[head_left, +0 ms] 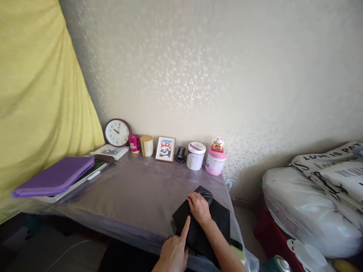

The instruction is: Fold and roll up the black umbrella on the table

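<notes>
1. White lettered bundle (pixel 326 155), far right of the hands: "LOVE IS PAT…".
2. Numbered clock (pixel 117 132), beyond, left.
3. Black bundle (pixel 222 215), beneath both: right hand (pixel 200 207) curled over its fold, grip unclear; left hand (pixel 175 248) index extended, other fingers partly hidden.
4. Counter (pixel 136 189): bare leftward; right edge near.

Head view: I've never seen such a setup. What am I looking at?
There's no machine: these are a person's bare hands, filmed by one head-worn camera looking forward and down. The right hand lies curled on a black bundle; the left hand, forefinger stretched out, is at its near side. How firm any grip is, I cannot tell. Towards the back of the table stand a clock, a framed panda picture, a white tub and a pink tub topped by a cat figure. A purple folder lies at the left.
</notes>
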A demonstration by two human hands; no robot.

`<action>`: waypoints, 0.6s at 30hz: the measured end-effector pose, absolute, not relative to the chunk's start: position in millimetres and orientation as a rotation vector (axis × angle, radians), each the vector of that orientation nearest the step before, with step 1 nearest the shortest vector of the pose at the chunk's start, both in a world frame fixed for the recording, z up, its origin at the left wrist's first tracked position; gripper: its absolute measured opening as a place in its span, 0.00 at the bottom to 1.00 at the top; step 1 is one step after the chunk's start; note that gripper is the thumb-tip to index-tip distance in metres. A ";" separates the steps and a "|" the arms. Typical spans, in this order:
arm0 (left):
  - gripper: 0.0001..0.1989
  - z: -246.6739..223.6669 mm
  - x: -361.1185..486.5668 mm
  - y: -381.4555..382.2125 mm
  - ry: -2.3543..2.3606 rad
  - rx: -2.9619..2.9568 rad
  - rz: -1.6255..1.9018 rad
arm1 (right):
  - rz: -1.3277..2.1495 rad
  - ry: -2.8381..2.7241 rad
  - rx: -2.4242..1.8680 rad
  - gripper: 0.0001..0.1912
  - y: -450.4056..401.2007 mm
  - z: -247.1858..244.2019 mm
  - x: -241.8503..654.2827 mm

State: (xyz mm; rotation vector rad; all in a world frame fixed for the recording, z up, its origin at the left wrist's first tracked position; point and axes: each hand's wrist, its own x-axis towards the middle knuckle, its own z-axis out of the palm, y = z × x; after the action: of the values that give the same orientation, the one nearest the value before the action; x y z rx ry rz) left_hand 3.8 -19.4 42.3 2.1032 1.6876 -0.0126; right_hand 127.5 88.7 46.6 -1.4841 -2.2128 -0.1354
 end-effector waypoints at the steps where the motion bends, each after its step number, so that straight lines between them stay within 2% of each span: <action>1: 0.41 40.7 5.0 -19.7 1.707 2.101 -0.023 | -0.099 -2.205 -1.452 0.10 85.0 47.8 128.6; 9: 0.37 36.0 10.2 -20.2 1.748 2.057 -0.029 | 0.121 -2.351 -1.058 0.13 44.8 44.1 137.9; 18: 0.39 47.4 11.1 -20.3 1.750 1.969 -0.123 | -0.013 -2.365 -1.240 0.16 97.1 46.4 161.6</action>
State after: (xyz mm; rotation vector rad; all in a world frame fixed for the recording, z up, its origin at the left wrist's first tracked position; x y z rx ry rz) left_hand 11.1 -20.3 47.4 1.9694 1.7496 -0.1232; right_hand 161.6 97.1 46.4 -1.2401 -2.3649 -0.0127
